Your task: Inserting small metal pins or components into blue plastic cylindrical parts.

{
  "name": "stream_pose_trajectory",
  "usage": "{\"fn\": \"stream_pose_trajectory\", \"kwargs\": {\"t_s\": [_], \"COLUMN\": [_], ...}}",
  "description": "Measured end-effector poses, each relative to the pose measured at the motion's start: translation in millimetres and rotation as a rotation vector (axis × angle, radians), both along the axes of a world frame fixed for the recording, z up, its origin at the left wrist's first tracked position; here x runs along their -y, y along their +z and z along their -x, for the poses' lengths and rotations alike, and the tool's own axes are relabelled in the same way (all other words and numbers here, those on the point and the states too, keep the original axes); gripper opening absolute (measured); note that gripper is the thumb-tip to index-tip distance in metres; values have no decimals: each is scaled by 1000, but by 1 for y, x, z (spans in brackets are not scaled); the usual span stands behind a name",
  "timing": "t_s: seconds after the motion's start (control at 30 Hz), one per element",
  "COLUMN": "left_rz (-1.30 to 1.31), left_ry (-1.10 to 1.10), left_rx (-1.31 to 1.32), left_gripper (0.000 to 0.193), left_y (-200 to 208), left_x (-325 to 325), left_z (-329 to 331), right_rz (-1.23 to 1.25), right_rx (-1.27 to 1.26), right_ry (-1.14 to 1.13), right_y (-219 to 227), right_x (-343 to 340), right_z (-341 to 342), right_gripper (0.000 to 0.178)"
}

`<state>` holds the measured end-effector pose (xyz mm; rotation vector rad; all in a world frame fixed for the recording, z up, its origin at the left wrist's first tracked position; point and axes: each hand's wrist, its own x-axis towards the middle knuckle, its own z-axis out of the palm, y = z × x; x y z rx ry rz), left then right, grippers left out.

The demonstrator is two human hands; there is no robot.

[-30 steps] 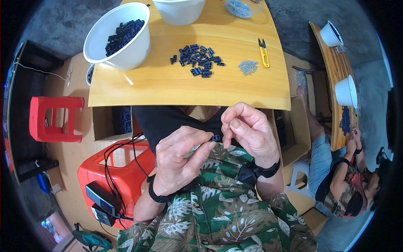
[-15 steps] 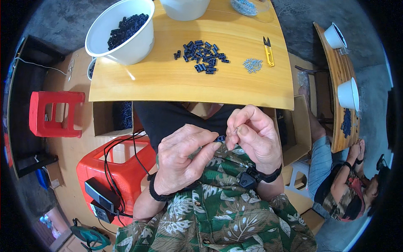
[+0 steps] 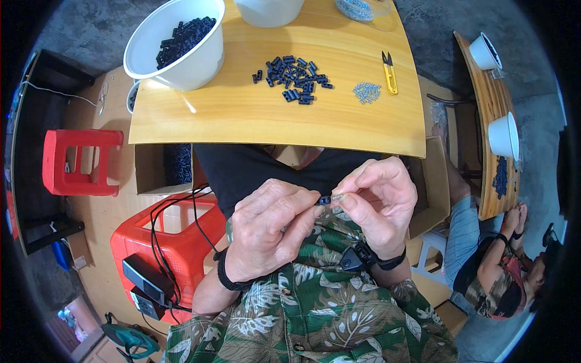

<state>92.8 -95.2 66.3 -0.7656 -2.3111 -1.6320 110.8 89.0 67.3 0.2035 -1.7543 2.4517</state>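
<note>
Between thumb and fingers, my left hand [image 3: 272,225] pinches a small black plastic part [image 3: 324,200] with holes in it. My right hand [image 3: 380,202] pinches a small silvery metal piece, which looks like a screw [image 3: 337,198], right at the end of the black part. Both hands are held over my lap, just short of the table edge. A loose pile of similar black plastic parts [image 3: 296,77] lies on the wooden table [image 3: 212,124]. To its right is a small heap of silvery screws [image 3: 367,92].
Yellow-handled snips [image 3: 389,74] lie at the table's right. A white tub [image 3: 209,63] of black parts stands at the left, another white tub [image 3: 269,12] behind. A red stool [image 3: 130,242] carries cables and black boxes. A person [image 3: 493,272] sits at another table [image 3: 484,103].
My right hand has turned and brought the metal piece up against the black part. More of the black part shows past my left fingertips.
</note>
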Motion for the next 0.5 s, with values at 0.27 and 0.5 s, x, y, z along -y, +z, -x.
{"fn": "stream_pose_trajectory", "kwargs": {"t_s": [0.27, 0.5], "left_rz": [19, -2], "left_ry": [3, 9], "left_rx": [-29, -41], "left_gripper": [26, 27], "left_y": [2, 1], "left_x": [0, -1], "left_z": [0, 0], "right_rz": [-37, -88], "right_rx": [-24, -90], "right_ry": [-35, -45], "right_y": [0, -2], "right_x": [3, 5], "right_z": [-1, 0], "right_gripper": [27, 24]}}
